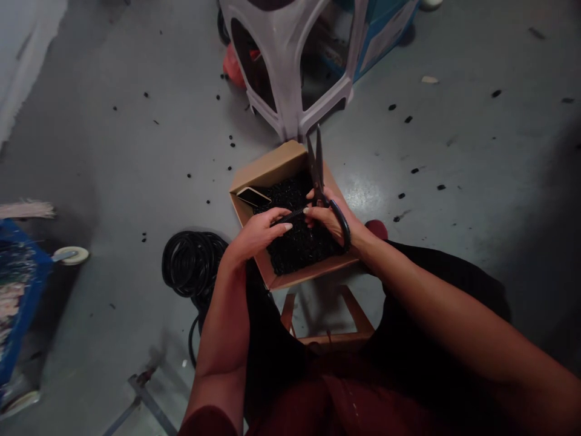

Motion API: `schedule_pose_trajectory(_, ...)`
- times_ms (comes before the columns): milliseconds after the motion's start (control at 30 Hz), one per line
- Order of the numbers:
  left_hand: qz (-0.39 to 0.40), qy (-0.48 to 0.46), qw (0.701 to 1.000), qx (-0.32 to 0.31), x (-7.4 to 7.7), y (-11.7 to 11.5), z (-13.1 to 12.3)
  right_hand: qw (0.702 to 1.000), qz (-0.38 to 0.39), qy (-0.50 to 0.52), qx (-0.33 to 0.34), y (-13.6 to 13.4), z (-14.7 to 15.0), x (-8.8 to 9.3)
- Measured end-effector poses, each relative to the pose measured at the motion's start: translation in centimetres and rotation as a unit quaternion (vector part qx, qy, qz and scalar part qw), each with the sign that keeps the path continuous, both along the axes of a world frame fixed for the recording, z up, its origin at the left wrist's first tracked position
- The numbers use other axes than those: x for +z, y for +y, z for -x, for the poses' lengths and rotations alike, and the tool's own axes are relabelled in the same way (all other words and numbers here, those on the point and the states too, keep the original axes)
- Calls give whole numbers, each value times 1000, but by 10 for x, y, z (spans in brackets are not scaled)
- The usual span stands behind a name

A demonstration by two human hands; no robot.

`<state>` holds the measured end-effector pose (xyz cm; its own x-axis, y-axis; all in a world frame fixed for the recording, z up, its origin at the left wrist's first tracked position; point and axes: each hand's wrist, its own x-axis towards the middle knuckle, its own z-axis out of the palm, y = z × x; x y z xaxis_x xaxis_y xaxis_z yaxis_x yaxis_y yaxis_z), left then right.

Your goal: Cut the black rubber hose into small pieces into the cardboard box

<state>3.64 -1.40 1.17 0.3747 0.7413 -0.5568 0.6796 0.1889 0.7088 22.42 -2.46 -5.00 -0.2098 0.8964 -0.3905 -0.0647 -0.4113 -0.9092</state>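
Note:
Above an open cardboard box (265, 165), my left hand (261, 233) is closed on a short black ribbed strip (293, 216). The thumb and fingertips of my right hand (333, 218) pinch the strip's other end. That same hand also carries a pair of scissors (318, 166) by the dark handles, with the blades slightly apart and pointing away from me. Many small black pieces (295, 248) fill the box below both hands. A flat dark object with a pale edge (253, 197) lies in the box's left corner.
A coil of black tubing (193, 263) lies left of my legs. Ahead stands a pale plastic stool (285, 66), with a blue box (385, 30) behind it. At far left is a blue crate (22, 339). Small black bits (408, 119) are scattered over the grey floor.

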Motion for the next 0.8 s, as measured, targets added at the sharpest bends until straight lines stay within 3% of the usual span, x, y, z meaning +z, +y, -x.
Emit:
schedule_pose_trajectory(300, -58, 28, 996, 57, -2, 0, -3, 998, 29, 33, -48, 5, 0, 10)
schedule_pose_trajectory(500, -122, 44, 989, 67, -6, 3, 2, 998, 5, 29, -50, 4, -1, 1)
schedule_pose_trajectory(667, -108, 26, 979, 168, -5, 8, 13, 993, -34, -109, 31, -3, 2, 4)
schedule_pose_trajectory(800, -128, 30, 969, 209, -6, 12, 21, 974, -43, -196, 108, -13, 9, 15)
